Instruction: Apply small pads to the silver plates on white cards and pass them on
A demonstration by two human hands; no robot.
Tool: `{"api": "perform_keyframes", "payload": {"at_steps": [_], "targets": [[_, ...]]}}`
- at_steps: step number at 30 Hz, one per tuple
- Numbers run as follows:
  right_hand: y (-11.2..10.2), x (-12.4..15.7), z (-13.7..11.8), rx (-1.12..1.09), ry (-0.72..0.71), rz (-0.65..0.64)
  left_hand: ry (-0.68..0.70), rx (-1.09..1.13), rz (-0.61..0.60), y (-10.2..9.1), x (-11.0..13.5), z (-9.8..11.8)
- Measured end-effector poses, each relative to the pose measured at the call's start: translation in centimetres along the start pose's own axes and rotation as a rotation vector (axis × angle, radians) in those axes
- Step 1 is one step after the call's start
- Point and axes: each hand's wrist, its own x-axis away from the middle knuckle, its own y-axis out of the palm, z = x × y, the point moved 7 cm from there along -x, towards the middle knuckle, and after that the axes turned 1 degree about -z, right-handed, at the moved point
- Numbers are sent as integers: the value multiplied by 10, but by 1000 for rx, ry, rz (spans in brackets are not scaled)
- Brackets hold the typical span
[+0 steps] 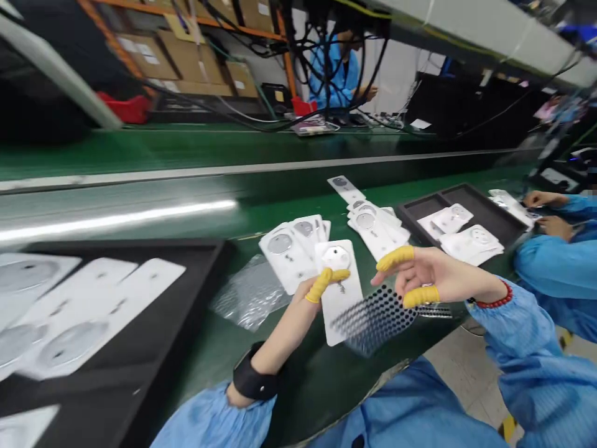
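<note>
White plastic panel (342, 305) with a round silver disc, pinched near its top between the yellow-capped thumb and forefinger of the left hand (313, 292), over the desk (303, 373) close to its near edge. Just right of it, right hand (431, 277) released, fingers spread, yellow caps on forefinger and thumb. Under that palm a dark perforated sheet (377, 320), overlapping the panel's lower right corner; possibly touched by the thumb, hard to tell through the blur. Black strap (254, 379) on the left wrist, red bead bracelet (495, 303) on the right, blue sleeves on both.

Behind the held panel, a fan of like white panels (291, 252) flat on the green desk, and a second pile (375, 227) further toward the far edge. Clear bubble bag (252, 292) just left of the fan. Black tray (153, 348) with more panels at the near left corner; another black tray (494, 214), also loaded, toward the right edge. Beyond that tray, a co-worker's hands (543, 199) in blue sleeves. Across the green conveyor (140, 149), another person in blue (333, 71).
</note>
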Motion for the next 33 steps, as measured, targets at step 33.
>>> {"api": "perform_keyframes", "payload": {"at_steps": [33], "targets": [[83, -47, 83, 967, -465, 351, 91, -627, 13, -23, 37, -38]]}}
